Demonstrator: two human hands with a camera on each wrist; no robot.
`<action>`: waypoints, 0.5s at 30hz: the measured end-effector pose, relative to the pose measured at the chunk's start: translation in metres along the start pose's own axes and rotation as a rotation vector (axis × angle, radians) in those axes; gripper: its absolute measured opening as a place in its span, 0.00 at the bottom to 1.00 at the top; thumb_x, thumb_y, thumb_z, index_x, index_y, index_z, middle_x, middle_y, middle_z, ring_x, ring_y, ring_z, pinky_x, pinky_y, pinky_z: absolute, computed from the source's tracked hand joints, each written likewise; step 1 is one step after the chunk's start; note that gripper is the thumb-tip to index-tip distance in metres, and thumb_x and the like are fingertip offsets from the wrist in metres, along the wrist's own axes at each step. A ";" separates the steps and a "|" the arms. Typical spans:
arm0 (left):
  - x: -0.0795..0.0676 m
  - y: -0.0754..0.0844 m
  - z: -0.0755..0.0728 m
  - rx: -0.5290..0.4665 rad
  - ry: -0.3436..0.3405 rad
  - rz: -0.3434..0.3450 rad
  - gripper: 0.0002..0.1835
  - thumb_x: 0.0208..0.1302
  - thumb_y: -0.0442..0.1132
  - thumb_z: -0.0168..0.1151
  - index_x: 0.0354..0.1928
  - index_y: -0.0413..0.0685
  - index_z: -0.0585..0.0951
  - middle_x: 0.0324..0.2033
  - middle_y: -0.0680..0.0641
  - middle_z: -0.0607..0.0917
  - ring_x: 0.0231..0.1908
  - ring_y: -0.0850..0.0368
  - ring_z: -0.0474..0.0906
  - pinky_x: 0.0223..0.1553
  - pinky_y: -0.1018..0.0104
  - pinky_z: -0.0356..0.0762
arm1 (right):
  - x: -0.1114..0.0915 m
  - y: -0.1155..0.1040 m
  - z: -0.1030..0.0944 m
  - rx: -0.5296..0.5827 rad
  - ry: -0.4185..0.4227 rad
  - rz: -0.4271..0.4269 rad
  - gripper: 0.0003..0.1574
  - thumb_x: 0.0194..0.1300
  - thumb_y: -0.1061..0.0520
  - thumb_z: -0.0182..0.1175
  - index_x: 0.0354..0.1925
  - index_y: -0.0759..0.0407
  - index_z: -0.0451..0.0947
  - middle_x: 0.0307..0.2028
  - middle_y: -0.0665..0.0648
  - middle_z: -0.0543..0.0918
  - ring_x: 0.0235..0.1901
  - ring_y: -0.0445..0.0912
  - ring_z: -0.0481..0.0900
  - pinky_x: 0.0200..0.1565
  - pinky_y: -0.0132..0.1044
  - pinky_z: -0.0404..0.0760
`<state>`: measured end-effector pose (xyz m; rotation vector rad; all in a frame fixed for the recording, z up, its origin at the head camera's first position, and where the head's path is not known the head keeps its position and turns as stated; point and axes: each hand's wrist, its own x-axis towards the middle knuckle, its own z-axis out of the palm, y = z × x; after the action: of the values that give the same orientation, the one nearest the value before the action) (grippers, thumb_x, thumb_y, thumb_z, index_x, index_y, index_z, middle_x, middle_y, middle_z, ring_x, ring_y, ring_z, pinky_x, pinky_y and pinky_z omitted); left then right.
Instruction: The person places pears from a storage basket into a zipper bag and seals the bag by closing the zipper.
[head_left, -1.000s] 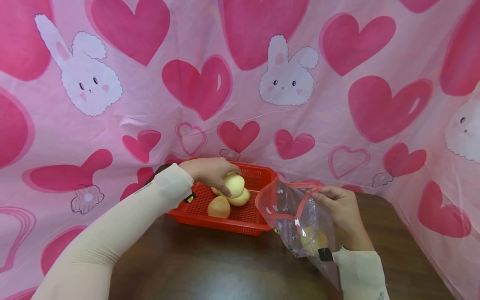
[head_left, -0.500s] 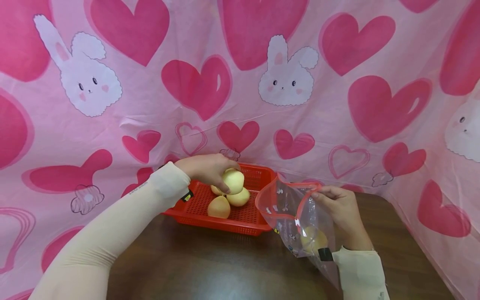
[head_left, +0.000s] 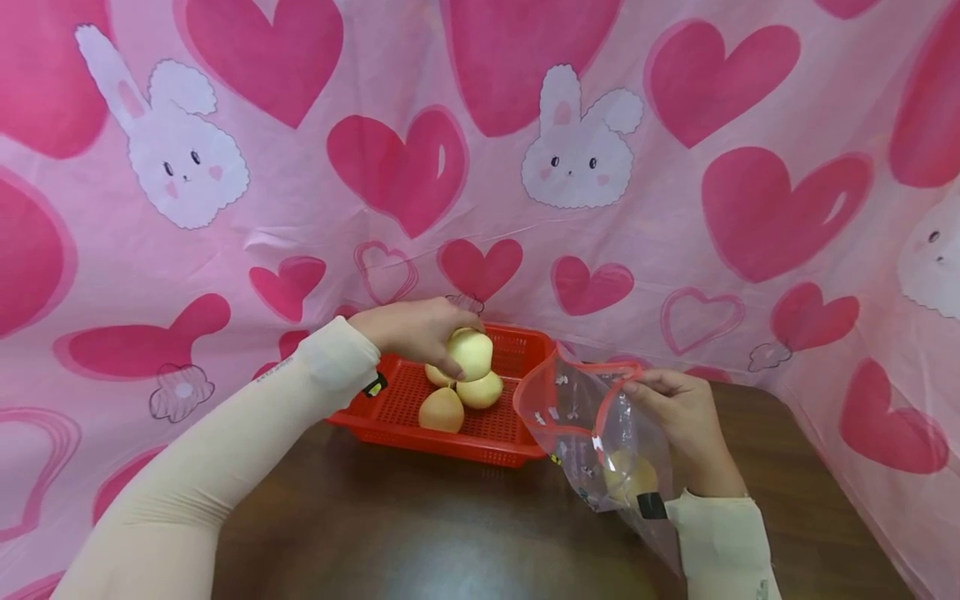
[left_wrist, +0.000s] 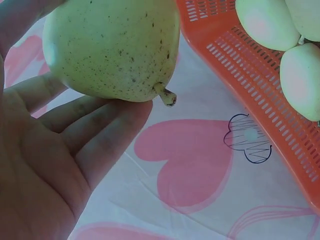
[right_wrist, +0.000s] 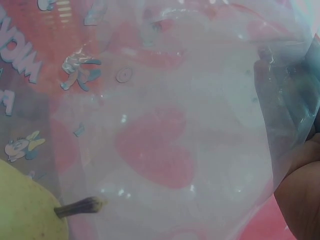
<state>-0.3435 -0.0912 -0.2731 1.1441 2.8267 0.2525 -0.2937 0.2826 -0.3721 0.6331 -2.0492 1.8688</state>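
My left hand (head_left: 420, 327) grips a pale yellow pear (head_left: 472, 355) over the red plastic basket (head_left: 442, 448). Up close in the left wrist view, the speckled pear (left_wrist: 112, 50) has its stem pointing down, and my fingers lie around it. Several pears remain in the basket, among them a browner pear (head_left: 441, 411) in front and a pale one (head_left: 482, 390) under the held one. With thumb and fingers my right hand (head_left: 686, 421) pinches the red-edged mouth of a clear printed zip bag (head_left: 573, 408), which gapes toward the basket. Inside it sits one pear (head_left: 630, 477).
A brown wooden table (head_left: 435, 525) carries the basket. Behind and to the right hangs a pink cloth (head_left: 487, 208) printed with hearts and rabbits, close to the basket's far side.
My left hand has lifted the pear slightly upward from the others in the basket. The right hand and the bag stay nearly in place; the head view has shifted a little.
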 end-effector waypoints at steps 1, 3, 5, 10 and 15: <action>0.000 0.000 0.000 -0.002 0.005 0.002 0.32 0.47 0.54 0.76 0.56 0.58 0.78 0.41 0.61 0.79 0.42 0.60 0.73 0.41 0.65 0.76 | 0.000 0.000 0.000 0.006 -0.004 -0.003 0.08 0.57 0.74 0.65 0.39 0.76 0.82 0.35 0.52 0.88 0.38 0.42 0.85 0.43 0.33 0.81; 0.000 0.001 -0.001 -0.001 0.014 0.008 0.31 0.48 0.53 0.76 0.55 0.58 0.78 0.41 0.61 0.78 0.42 0.60 0.72 0.41 0.66 0.76 | 0.000 0.001 0.000 0.016 -0.006 -0.004 0.09 0.58 0.74 0.65 0.39 0.76 0.81 0.35 0.53 0.88 0.38 0.43 0.86 0.43 0.33 0.81; -0.001 0.001 -0.003 0.004 0.021 0.015 0.30 0.48 0.53 0.76 0.55 0.58 0.78 0.41 0.61 0.78 0.43 0.61 0.72 0.41 0.66 0.75 | 0.001 0.001 0.000 0.011 0.001 0.003 0.09 0.57 0.74 0.65 0.39 0.76 0.81 0.35 0.52 0.88 0.38 0.43 0.86 0.43 0.34 0.81; -0.002 0.003 -0.007 0.009 0.025 0.015 0.31 0.49 0.54 0.75 0.57 0.58 0.77 0.42 0.61 0.78 0.42 0.61 0.73 0.41 0.67 0.75 | 0.001 0.001 0.000 -0.002 0.003 0.005 0.09 0.57 0.74 0.65 0.39 0.76 0.81 0.35 0.52 0.88 0.38 0.43 0.85 0.43 0.33 0.81; -0.004 0.005 -0.012 -0.004 0.025 0.024 0.32 0.50 0.55 0.74 0.58 0.58 0.78 0.42 0.61 0.79 0.41 0.62 0.74 0.41 0.67 0.76 | 0.000 0.000 0.000 -0.027 0.002 0.023 0.10 0.58 0.72 0.66 0.40 0.75 0.82 0.35 0.52 0.88 0.38 0.43 0.85 0.43 0.33 0.81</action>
<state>-0.3384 -0.0918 -0.2598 1.1835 2.8339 0.2757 -0.2938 0.2827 -0.3717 0.6031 -2.0852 1.8502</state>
